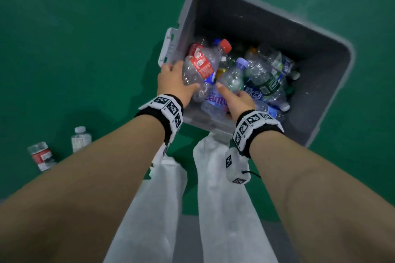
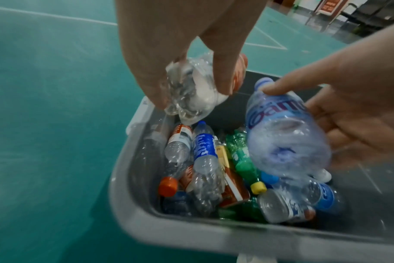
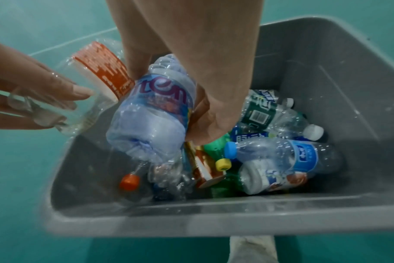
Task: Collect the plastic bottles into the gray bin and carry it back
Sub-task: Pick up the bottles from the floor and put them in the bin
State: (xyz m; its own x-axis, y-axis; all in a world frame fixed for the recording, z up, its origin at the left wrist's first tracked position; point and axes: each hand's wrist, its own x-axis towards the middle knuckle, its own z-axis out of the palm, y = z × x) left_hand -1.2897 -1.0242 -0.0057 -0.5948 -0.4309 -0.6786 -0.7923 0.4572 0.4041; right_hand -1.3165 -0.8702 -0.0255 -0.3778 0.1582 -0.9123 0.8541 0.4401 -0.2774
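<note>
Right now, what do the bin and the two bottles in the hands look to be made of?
Gray bin: matte opaque molded plastic, rounded rim. Red-label bottle in left hand and purple-cap bottle in right hand: thin clear glossy plastic, crinkled, see-through; labels likely printed film.

Floor: green, smooth, matte, with white painted court lines visible in the left wrist view. Far edge of the floor: dark chairs and a brown sign board. Lighting: dim, even

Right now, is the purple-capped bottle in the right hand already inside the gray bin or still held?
Still held. The right hand grips the purple-capped bottle above the bottles lying in the gray bin.
</note>
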